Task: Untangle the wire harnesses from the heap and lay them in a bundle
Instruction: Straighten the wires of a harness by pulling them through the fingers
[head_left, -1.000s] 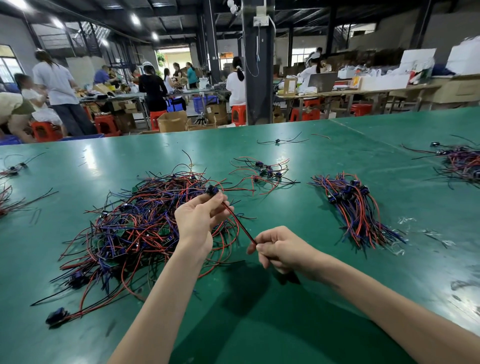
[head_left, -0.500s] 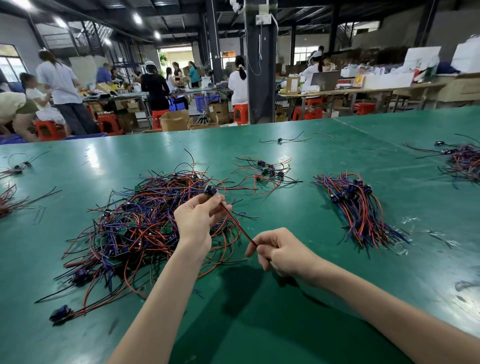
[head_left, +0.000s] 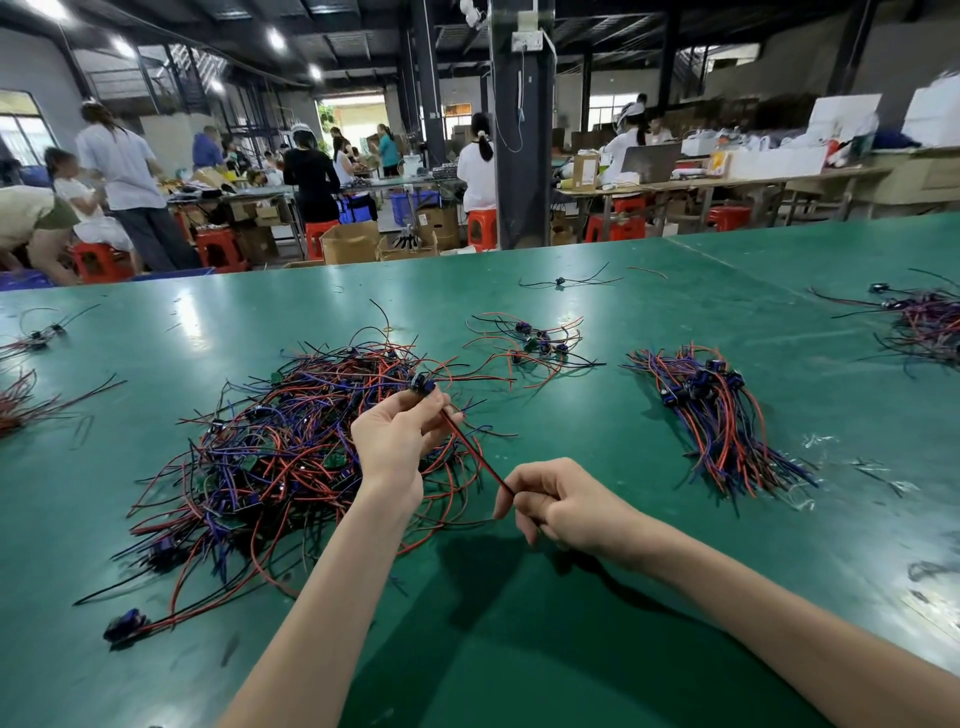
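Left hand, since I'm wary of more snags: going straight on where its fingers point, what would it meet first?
Likely the far strands of the heap, just past the connector that the left hand pinches; its height over them is unclear.

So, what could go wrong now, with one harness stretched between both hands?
The left hand holds the connector end over the heap, so loose loops may snag and get dragged along. The right hand pinches only the wires; a hard pull might strain the harness or let it slip.
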